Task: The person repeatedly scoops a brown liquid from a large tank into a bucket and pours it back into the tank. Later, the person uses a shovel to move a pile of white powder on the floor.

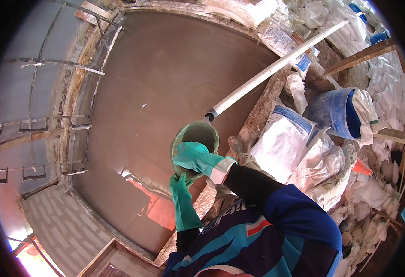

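Observation:
A greenish bucket point(176, 136), coated with grey residue, is at the middle over murky grey-brown liquid point(161, 83) in a large tank. My right hand point(197, 158), in a green glove with a white cuff, reaches across the bucket's mouth, its fingers closed at the left side of the rim. At the bucket's near edge my left hand point(183, 196), also green-gloved, has its fingers closed on the lower rim. A long white pipe point(262, 76) slants down from the upper right, its dark open end at the bucket's far rim. The bucket's contents are mostly hidden by my right glove.
To the right, a filled white-and-blue sack point(281, 138) lies near a blue barrel point(329, 111) and heaped white bags point(392, 87). Metal bars point(38, 60) cross a second tank at left. A block-patterned surface point(68, 226) lies lower left; an orange cone tip point(362, 167) shows at right.

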A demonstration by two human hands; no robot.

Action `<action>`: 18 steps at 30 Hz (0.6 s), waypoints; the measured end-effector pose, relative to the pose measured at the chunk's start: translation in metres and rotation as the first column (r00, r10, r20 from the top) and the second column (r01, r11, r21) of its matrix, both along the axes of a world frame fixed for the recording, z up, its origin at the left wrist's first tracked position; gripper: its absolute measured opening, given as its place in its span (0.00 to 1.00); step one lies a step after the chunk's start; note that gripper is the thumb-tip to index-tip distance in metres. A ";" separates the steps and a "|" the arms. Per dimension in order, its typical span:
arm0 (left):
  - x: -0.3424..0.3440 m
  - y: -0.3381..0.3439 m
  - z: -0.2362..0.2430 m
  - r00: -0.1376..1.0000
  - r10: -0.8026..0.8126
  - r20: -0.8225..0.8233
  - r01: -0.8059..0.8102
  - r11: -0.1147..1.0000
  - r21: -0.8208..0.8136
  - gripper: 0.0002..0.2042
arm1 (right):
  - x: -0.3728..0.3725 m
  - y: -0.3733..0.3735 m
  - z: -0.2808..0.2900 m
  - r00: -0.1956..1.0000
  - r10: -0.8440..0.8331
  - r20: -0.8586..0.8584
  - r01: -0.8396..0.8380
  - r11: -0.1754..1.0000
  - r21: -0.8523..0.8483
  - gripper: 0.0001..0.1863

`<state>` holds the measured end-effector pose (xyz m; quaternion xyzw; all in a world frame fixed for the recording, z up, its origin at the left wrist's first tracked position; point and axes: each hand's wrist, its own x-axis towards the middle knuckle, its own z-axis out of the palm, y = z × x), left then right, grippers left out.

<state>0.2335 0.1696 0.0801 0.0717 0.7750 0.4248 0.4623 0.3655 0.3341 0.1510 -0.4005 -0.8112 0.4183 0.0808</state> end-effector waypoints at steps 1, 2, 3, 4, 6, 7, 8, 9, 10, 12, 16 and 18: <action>-0.001 0.001 0.002 1.000 -0.006 -0.005 0.006 1.000 0.002 0.12 | 0.001 0.001 0.007 1.000 -0.024 -0.015 0.024 1.000 -0.012 0.06; -0.003 0.001 0.003 1.000 -0.010 -0.011 0.010 1.000 0.005 0.12 | 0.002 0.002 0.011 1.000 -0.014 -0.013 0.014 1.000 -0.018 0.07; -0.005 0.001 0.004 1.000 -0.013 -0.018 0.013 1.000 0.008 0.12 | 0.002 0.002 0.010 1.000 0.003 -0.023 -0.003 1.000 0.006 0.07; -0.007 0.000 0.004 1.000 -0.020 -0.022 0.020 1.000 0.005 0.12 | 0.002 0.002 0.010 0.999 0.022 -0.033 -0.021 0.999 0.031 0.07; -0.011 0.001 0.004 0.999 -0.038 -0.027 0.038 0.999 -0.002 0.12 | -0.001 0.003 0.003 0.995 0.073 -0.068 -0.062 0.988 0.142 0.07; -0.011 0.002 0.004 0.999 -0.036 -0.029 0.036 0.999 0.000 0.12 | -0.002 0.003 0.001 0.995 0.089 -0.048 -0.082 0.988 0.134 0.08; -0.010 0.004 0.009 0.999 -0.031 -0.031 0.031 1.000 0.000 0.12 | -0.001 0.005 0.004 0.994 0.109 -0.028 -0.105 0.987 0.124 0.08; -0.008 0.006 0.013 0.999 -0.027 -0.032 0.027 1.000 0.000 0.12 | -0.001 0.006 0.007 0.992 0.128 -0.008 -0.127 0.985 0.113 0.08; -0.008 0.007 0.016 0.999 -0.035 -0.028 0.035 0.999 -0.002 0.12 | 0.000 0.006 0.012 0.997 0.082 -0.005 -0.082 0.995 0.057 0.08; -0.010 0.006 0.020 0.999 -0.040 -0.021 0.040 0.999 -0.007 0.12 | 0.001 0.006 0.026 0.999 0.035 0.011 -0.035 0.999 -0.030 0.09; -0.017 0.003 0.020 0.997 -0.045 -0.057 0.046 0.999 0.015 0.13 | 0.005 0.013 0.043 0.979 0.187 0.079 -0.186 0.982 -0.021 0.10; -0.021 0.002 0.020 0.997 -0.040 -0.058 0.043 0.998 0.040 0.15 | 0.007 0.017 0.047 0.908 0.386 0.164 -0.403 0.911 0.084 0.13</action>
